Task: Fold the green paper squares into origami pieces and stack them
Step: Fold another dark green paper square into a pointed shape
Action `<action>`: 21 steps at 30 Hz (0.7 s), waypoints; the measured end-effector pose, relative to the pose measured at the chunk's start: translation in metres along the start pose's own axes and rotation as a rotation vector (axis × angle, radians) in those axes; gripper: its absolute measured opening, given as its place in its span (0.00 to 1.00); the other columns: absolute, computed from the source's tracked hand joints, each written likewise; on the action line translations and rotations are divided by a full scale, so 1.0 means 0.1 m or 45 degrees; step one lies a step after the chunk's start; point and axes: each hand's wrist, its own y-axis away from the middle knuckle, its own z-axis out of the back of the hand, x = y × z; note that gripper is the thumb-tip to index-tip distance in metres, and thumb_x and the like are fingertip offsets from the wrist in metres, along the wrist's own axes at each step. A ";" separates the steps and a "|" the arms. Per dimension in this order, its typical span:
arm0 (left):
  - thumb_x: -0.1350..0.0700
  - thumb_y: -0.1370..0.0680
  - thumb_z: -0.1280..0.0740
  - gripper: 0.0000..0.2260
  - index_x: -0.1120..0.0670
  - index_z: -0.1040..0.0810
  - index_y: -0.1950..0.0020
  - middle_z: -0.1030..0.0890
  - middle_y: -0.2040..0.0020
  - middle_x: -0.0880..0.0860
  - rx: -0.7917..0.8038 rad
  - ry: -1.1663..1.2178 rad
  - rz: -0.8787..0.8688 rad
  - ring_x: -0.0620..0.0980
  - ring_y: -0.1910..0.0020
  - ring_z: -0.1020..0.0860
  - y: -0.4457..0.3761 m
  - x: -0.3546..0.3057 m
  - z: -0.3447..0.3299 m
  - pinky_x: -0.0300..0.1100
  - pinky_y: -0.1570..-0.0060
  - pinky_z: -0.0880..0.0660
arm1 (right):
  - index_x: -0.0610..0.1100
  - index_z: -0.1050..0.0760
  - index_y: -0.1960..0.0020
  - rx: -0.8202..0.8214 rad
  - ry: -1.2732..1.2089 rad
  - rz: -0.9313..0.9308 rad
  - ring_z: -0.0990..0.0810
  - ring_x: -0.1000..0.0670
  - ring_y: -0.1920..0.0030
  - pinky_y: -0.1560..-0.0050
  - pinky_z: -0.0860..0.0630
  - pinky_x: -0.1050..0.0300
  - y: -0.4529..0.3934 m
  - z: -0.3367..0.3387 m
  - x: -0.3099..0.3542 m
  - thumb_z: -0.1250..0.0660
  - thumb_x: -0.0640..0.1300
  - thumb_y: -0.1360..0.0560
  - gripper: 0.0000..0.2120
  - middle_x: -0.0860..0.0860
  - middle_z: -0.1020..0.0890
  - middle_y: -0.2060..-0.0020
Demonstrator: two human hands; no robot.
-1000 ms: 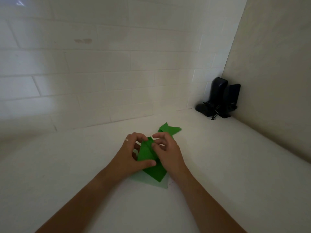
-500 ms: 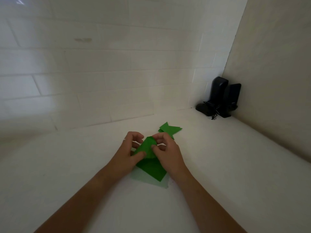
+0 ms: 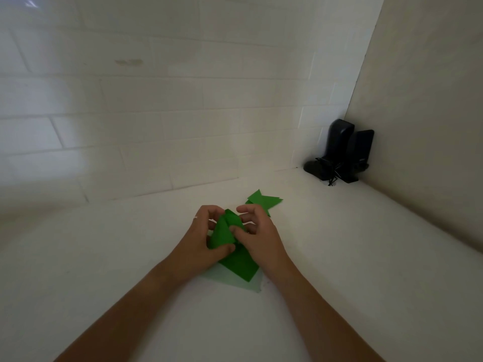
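Folded piece: a green paper square, partly folded and puffed into a rounded, pointed form, was held up between both hands near the middle of the white table, its tip pointing away from the person.
Left hand: the left hand gripped the folded piece from the left, fingers curled behind its upper edge and thumb pressed across its lower front; a pale band showed on one finger.
Right hand: the right hand pinched the right side of the same piece, thumb on the front near the centre crease, curled fingers behind.
Flat sheet: a darker green flat paper sheet lay on the table directly beneath the hands, one corner pointing toward the person; whether it was one sheet or several could not be told.
Pale sheet: a pale green, translucent-looking sheet lay under the flat sheet, its edge showing on the near side.
Finished pieces: a small pile of green folded paper pieces with pointed corners rested on the table just beyond the right hand, apart from it.
Black devices: two upright black speaker-like objects with tangled cords stood in the far right corner, well apart from the paper.
Surroundings: a white tiled wall ran behind the table; a plain beige panel closed the right side.
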 end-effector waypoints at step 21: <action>0.65 0.21 0.31 0.15 0.45 0.19 0.43 0.15 0.51 0.48 -0.258 0.092 0.169 0.44 0.54 0.17 -0.04 0.02 0.06 0.41 0.57 0.18 | 0.52 0.20 0.47 -0.006 0.094 0.115 0.18 0.57 0.52 0.53 0.16 0.53 0.01 0.00 0.02 0.38 0.31 0.21 0.17 0.53 0.18 0.48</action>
